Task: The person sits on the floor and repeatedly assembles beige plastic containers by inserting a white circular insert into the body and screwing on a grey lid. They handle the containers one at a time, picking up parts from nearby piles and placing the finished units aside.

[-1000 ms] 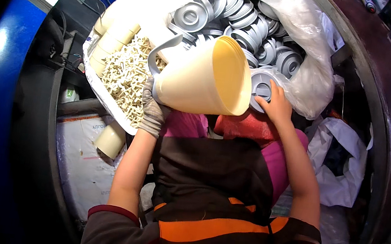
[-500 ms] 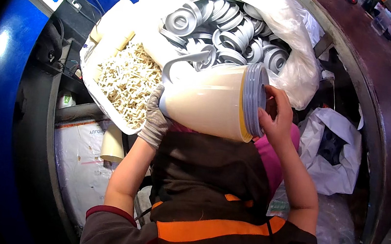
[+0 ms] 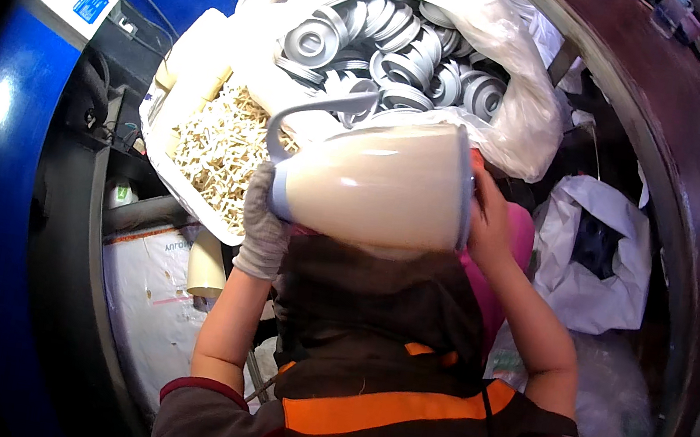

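A cream jug body lies sideways in front of my apron, held between both hands. It has a curved grey-blue handle at its left end. My left hand, in a striped knit glove, is closed round the narrower grey-blue end beneath the handle. My bare right hand grips the wide right end, where a grey-blue ring sits along the cream edge. Some of the right fingers are hidden behind that end.
Ahead is a clear plastic bag full of grey ringed caps. A white sack of cream offcuts stands to the left. A white bag with dark pieces is on the right, below a brown table edge.
The grey ringed piece at the jug's right end, which stood out past a yellow edge, now sits close against the body. My left hand and the handle have shifted slightly left.
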`<state>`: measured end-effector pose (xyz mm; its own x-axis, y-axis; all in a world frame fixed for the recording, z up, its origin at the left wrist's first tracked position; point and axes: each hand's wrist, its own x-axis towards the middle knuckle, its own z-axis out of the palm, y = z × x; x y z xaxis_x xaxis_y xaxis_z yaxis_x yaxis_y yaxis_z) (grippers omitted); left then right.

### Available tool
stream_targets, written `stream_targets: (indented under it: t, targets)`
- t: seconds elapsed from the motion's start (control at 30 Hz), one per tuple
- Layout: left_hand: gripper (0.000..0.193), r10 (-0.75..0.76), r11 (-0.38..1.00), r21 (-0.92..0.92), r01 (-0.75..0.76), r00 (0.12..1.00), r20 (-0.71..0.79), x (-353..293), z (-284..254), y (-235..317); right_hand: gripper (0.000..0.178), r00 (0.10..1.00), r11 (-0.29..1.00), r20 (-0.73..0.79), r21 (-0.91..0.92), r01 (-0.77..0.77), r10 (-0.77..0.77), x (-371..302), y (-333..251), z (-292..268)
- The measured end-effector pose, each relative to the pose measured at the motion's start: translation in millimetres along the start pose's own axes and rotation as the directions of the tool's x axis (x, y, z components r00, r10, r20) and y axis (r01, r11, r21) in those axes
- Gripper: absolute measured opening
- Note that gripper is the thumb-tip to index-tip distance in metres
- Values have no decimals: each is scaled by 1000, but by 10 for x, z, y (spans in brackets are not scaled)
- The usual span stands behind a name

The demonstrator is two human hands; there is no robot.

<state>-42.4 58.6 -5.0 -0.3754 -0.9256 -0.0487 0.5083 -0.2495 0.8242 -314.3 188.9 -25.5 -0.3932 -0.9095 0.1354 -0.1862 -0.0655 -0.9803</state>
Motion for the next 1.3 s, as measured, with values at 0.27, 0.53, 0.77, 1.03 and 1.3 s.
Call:
stream_targets:
  t: [0.27, 0.53, 0.77, 1.03, 1.3]
  targets:
    - [36, -25, 256, 595, -762, 610, 792, -301, 892, 868, 42, 419, 541, 521, -100, -835, 743, -226, 710, -69]
    - [21, -61, 411, 698, -587, 746, 664, -37, 760, 454, 50, 764, 800, 626, 374, -468, 155, -853, -650, 29]
    - [26, 303, 519, 811, -271, 945, 122, 278, -674, 314, 48, 827, 735, -407, 405, 544, -387, -659, -1649, -1073]
    - [77, 602, -2, 712, 702, 570, -560, -719, -3330, 137, 43, 447, 833, -732, -550, 60, -515, 387, -1584, -2485]
    - [57, 56, 996, 72, 52, 266, -962, -966, -3450, -635, 39, 688, 522, -506, -826, -212, -521, 486, -798, -2067]
